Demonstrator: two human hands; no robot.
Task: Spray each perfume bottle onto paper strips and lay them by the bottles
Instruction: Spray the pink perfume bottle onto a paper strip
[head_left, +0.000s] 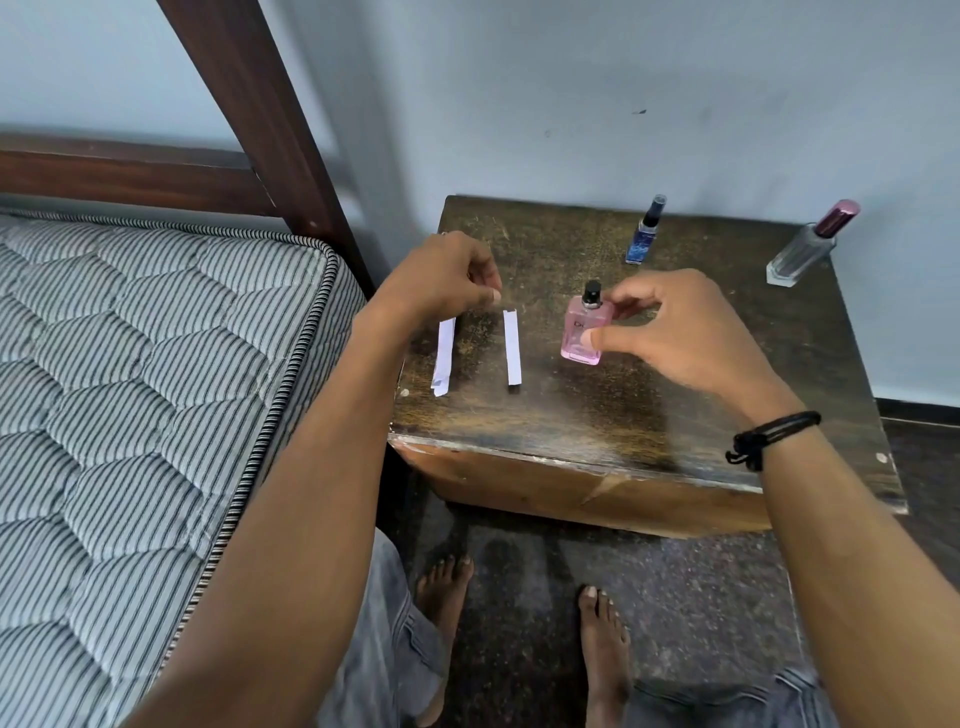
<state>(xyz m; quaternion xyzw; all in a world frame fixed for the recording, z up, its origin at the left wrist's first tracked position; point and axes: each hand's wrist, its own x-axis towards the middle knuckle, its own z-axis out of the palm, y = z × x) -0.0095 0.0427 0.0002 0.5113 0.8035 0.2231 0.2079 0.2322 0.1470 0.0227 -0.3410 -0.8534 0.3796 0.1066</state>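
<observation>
A person standing barefoot at a dark scuffed wooden table (597, 415) grips a pink perfume bottle (583, 335), flat-sided clear glass with a black spray top, in the right hand (685, 332). The thumb is pressed to the bottle's lower front and the curled fingers close round its shoulder just under the sprayer. The bottle is upright, with its base at or just above the tabletop; which of the two cannot be told.

The left hand (447, 280) hovers to the left of the right hand, its fingers curled under and the thumb tip pointing at the bottle. Directly below that thumb lies a white paper strip (512, 348), flat on the wood and running toward the person; whether the thumb touches its top end cannot be told. A second white paper strip (444, 358) lies parallel, under the left wrist, near the table's left edge.

Beyond the right hand, toward the grey wall, stands a slim blue spray bottle (644, 234) with a dark cap. Farther to the right of that hand, by the back corner, stands a clear glass bottle (800, 254) with a glossy magenta cap. Both are well apart from the strips.

A black cord bracelet (769, 436) circles the right wrist. To the left of the left arm is a grey striped quilted mattress (130, 389) in a dark wooden bed frame (249, 104).
</observation>
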